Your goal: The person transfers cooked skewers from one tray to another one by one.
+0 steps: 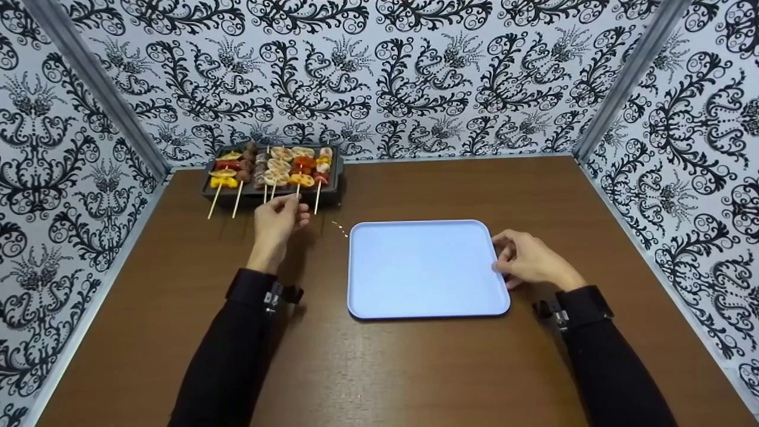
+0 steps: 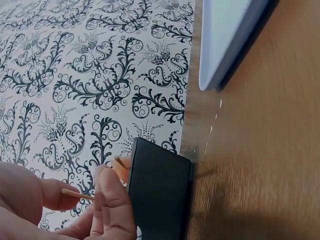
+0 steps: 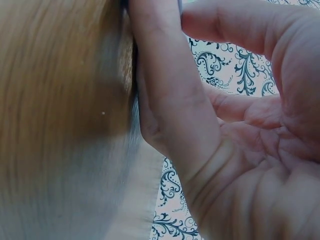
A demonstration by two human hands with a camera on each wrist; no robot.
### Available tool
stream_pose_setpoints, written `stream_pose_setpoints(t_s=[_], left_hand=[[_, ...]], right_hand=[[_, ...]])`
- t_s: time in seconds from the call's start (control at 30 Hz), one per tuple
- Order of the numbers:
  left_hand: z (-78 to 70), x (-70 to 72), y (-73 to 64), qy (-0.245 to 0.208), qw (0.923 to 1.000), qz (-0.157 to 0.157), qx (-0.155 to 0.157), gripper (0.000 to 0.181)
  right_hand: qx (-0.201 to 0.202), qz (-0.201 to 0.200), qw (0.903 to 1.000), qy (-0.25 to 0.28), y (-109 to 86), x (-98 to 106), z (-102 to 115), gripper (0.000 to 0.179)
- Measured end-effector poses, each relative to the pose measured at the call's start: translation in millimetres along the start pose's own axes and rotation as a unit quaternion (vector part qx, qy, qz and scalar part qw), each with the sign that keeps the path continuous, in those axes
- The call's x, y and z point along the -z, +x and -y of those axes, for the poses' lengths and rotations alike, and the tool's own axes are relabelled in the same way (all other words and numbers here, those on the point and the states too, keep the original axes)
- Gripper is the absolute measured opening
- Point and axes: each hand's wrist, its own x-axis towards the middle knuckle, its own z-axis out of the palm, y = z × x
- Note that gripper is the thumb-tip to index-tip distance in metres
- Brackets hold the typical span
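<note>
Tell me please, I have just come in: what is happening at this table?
A person's left hand pinches the stick of a skewer with orange and red pieces, whose food is over the black grill. Other skewers lie beside it there. The right hand holds the right edge of a light blue rectangular tray, which lies on the brown table, nearer the person than the grill.

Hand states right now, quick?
Left hand: closed, pinching a skewer by its stick.
Right hand: holding the tray by its right edge.

soft shadows, faint glare on table (image 1: 356,370)
</note>
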Motion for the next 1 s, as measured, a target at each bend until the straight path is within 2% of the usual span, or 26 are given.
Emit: stream_pose_setpoints(t_s=[0.47, 1.0], left_hand=[[-1.5, -2.9, -1.2, -0.051, 0.9986, -0.006, 0.013, 0.034], [-6.7, -7.8, -4.6, -0.055, 0.9984, -0.005, -0.015, 0.027]], right_hand=[[-0.002, 0.002, 0.9999, 0.013, -0.5, -0.9, -0.7, 0.057], [-0.012, 0.005, 0.9997, 0.019, -1.1, 0.1, -0.1, 0.056]])
